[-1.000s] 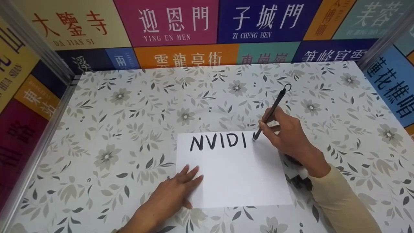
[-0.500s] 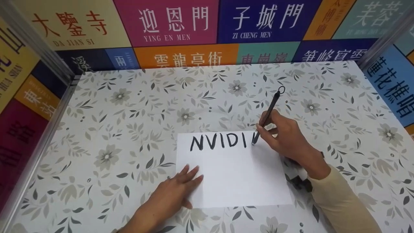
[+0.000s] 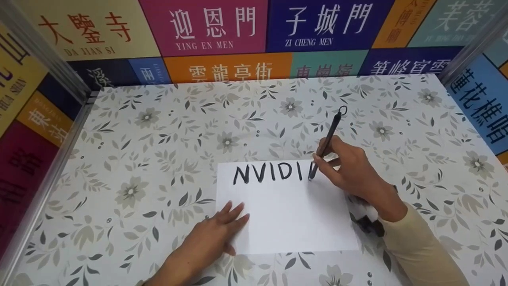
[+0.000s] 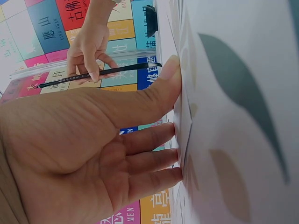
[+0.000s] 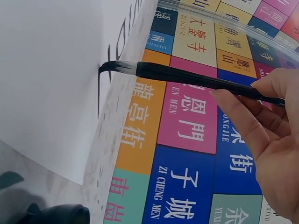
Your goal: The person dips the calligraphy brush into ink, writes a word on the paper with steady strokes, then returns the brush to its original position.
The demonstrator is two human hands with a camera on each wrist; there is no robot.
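Observation:
My right hand [image 3: 353, 169] pinches a black calligraphy brush [image 3: 331, 133] by its handle, a loop at its top end. In the right wrist view the bent, inked bristles [image 5: 114, 67] touch the white paper sheet [image 3: 293, 218] at the end of a dark stroke. Black letters reading NVIDI run along the sheet's top edge, followed by a slanted stroke partly hidden by the brush. My left hand [image 3: 210, 234] rests on the sheet's lower left side with its fingers spread; in the left wrist view its fingertips [image 4: 166, 175] press down at the paper.
A dark object [image 3: 369, 225], its kind unclear, sits beside the paper beneath my right wrist. White cloth [image 3: 178, 119] with grey flowers and leaves covers the table. Colourful panels [image 3: 210, 28] with Chinese lettering stand along the back and both sides.
My right hand and the brush have moved slightly down and left, and the brush tip has drawn the slanted stroke lower. My left hand stays in place.

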